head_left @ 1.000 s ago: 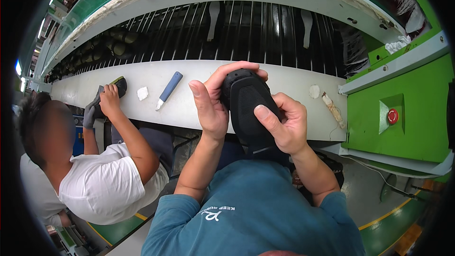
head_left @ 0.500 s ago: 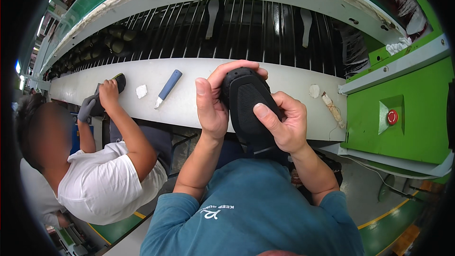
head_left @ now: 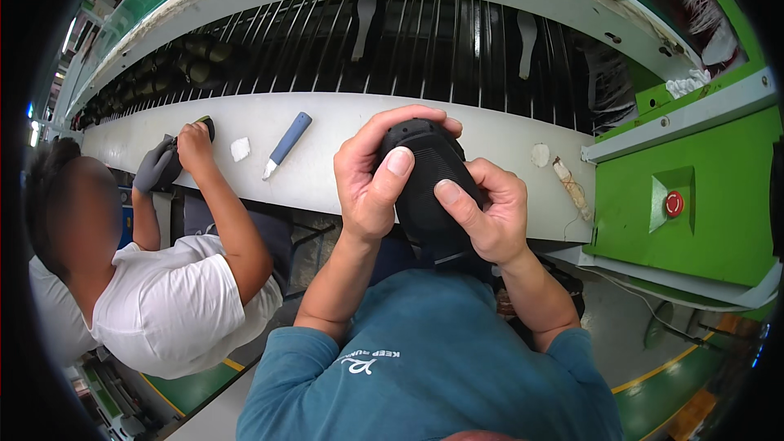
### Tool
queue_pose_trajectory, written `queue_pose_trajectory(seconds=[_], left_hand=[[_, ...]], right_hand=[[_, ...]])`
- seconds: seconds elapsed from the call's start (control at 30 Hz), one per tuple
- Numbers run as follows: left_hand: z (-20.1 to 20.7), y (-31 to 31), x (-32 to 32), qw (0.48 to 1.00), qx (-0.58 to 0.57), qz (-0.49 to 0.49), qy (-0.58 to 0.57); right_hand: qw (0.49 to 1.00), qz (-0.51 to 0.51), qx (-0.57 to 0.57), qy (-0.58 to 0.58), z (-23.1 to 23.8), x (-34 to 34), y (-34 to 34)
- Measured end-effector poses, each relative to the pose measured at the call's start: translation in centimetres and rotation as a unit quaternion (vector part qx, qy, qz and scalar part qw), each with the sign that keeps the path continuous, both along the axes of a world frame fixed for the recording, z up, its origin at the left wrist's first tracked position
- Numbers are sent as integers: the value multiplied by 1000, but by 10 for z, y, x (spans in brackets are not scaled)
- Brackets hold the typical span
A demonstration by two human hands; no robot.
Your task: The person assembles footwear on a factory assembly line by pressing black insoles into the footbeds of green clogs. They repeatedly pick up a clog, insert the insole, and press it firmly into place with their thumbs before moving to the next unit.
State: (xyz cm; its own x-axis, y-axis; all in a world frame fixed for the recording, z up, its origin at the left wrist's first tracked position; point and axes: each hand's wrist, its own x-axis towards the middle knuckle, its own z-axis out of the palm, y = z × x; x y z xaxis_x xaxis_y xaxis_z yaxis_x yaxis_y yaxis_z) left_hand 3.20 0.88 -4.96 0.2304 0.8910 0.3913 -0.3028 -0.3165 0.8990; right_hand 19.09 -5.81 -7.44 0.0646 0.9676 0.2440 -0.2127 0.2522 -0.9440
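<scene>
A black shoe [head_left: 435,171] is held up in front of me, its ribbed sole facing me. My left hand [head_left: 369,175] wraps round its far left end, with the thumb pressed flat on the sole. On the other side my right hand [head_left: 496,208] grips the shoe's right edge, its thumb also lying on the sole and the fingers tucked behind. The shoe's upper is mostly hidden behind the sole and my fingers. On the white bench to the left of my hands lies a blue-handled brush [head_left: 287,145] with a whitish tip.
Beyond the white bench [head_left: 245,118] runs a roller conveyor [head_left: 441,41] carrying dark shoe pieces. A white scrap [head_left: 240,149] lies left. A round pale piece [head_left: 540,154] and a string-wrapped stick [head_left: 572,188] lie right, beside a green machine with a red button [head_left: 674,204]. A co-worker [head_left: 175,294] sits left.
My left thumb has come down from beside the shoe onto its sole. My right hand keeps its grip. The co-worker's hands have shifted slightly over their shoe.
</scene>
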Motion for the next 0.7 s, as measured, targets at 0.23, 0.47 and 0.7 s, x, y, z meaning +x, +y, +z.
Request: queue_pose_trajectory(seconds=[0.23, 0.47, 0.7], left_hand=[[10, -8, -6, 999, 13, -3, 32], [20, -9, -15, 998, 9, -19, 66], [26, -8, -17, 994, 32, -11, 107]], right_hand=[[1000, 14, -1, -26, -2, 4, -5], [999, 25, -2, -31, 5, 6, -8], [997, 33, 5, -64, 10, 10, -3]])
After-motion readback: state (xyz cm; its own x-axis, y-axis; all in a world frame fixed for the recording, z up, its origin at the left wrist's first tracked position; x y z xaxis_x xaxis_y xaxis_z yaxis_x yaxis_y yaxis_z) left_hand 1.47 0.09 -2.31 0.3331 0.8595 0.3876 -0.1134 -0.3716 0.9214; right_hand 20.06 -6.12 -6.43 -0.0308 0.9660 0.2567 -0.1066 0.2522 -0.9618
